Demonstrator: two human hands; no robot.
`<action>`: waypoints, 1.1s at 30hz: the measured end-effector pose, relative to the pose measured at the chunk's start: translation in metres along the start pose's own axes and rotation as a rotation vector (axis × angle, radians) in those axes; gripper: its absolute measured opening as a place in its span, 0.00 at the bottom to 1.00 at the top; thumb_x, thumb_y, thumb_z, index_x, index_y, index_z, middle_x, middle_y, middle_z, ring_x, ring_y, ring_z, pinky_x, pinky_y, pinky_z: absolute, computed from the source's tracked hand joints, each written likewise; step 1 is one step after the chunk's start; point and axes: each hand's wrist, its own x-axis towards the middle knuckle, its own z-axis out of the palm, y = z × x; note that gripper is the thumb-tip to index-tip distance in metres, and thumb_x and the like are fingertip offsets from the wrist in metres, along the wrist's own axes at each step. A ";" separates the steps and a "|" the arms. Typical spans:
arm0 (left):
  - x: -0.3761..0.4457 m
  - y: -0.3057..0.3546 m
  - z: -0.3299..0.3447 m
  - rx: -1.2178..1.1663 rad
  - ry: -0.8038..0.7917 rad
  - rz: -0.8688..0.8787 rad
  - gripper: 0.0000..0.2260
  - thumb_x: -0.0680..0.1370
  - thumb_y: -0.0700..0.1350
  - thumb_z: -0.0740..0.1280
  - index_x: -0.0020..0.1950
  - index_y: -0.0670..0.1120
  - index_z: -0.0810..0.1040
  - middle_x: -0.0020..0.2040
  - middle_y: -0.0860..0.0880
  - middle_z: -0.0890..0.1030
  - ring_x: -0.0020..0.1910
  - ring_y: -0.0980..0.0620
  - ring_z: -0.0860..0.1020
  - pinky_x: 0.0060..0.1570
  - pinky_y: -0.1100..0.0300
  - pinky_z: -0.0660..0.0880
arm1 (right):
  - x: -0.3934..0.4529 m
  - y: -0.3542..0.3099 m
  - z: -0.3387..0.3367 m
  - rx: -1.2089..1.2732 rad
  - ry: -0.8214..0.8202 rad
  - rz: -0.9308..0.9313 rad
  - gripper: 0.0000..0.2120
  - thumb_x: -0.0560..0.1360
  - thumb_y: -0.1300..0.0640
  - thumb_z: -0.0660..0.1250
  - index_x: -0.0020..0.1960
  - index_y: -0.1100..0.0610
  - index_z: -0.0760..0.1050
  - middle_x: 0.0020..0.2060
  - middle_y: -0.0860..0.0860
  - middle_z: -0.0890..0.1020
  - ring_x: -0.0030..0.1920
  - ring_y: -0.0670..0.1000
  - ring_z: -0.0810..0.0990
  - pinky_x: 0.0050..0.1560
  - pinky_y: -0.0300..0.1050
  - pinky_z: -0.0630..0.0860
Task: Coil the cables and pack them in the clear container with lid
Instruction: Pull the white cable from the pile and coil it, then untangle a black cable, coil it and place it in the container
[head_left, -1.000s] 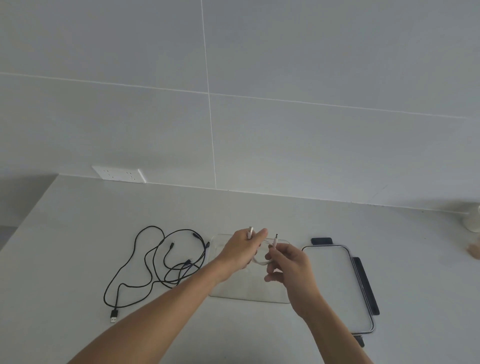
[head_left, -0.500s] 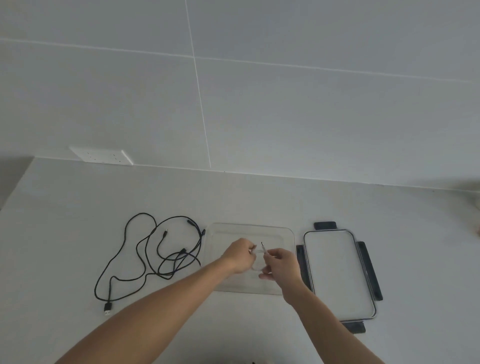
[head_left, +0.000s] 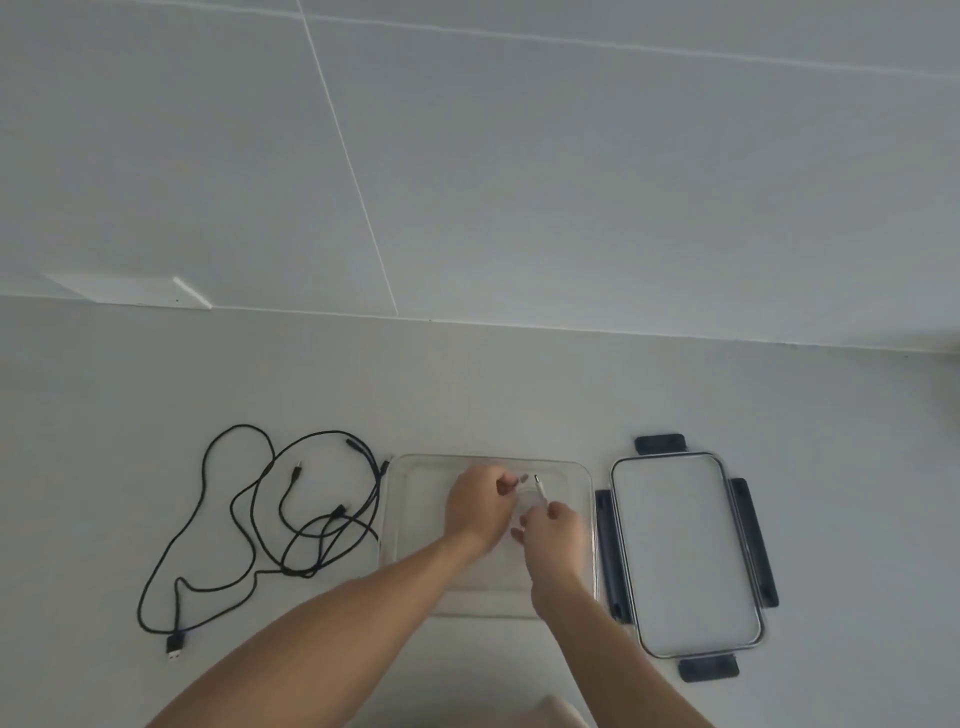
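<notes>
A clear rectangular container (head_left: 415, 467) lies open on the white table. Both hands are over its inside. My left hand (head_left: 480, 506) and my right hand (head_left: 553, 532) together pinch a short white cable (head_left: 535, 493), bent into a small coil, with one plug end sticking up between them. The hands blur and hide most of the coil. Left of the container a long black cable (head_left: 249, 525) sprawls in loose tangled loops, its USB plug nearest me. The lid (head_left: 685, 551), clear with dark clips on its sides, lies flat to the right of the container.
A white wall socket plate (head_left: 130, 291) sits at the back left where table meets wall. The wall runs along the table's far edge. Bare table stretches beyond the container and to the right of the lid.
Both hands have gone down and away from me with the white cable, from above the container to inside it. The camera has tilted down. The black cable and lid have not moved.
</notes>
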 end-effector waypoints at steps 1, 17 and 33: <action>0.001 -0.001 0.004 0.009 0.007 0.020 0.08 0.72 0.47 0.71 0.39 0.42 0.82 0.34 0.46 0.82 0.32 0.52 0.76 0.38 0.53 0.76 | -0.002 0.003 0.003 -0.074 0.004 -0.040 0.13 0.78 0.59 0.56 0.58 0.59 0.75 0.53 0.57 0.81 0.50 0.58 0.84 0.47 0.53 0.79; -0.015 0.009 -0.010 -0.101 -0.049 0.173 0.19 0.77 0.48 0.67 0.28 0.48 0.66 0.25 0.48 0.66 0.27 0.55 0.63 0.33 0.56 0.63 | -0.028 0.012 -0.023 -0.334 0.067 -0.381 0.19 0.80 0.62 0.60 0.69 0.56 0.74 0.67 0.50 0.78 0.61 0.48 0.79 0.56 0.46 0.73; -0.079 -0.141 -0.186 -0.239 0.376 -0.254 0.14 0.77 0.47 0.66 0.62 0.47 0.77 0.57 0.50 0.79 0.57 0.50 0.79 0.56 0.55 0.75 | -0.105 -0.057 0.143 -1.149 -0.562 -0.942 0.13 0.81 0.59 0.58 0.61 0.52 0.77 0.53 0.53 0.84 0.50 0.57 0.82 0.51 0.48 0.77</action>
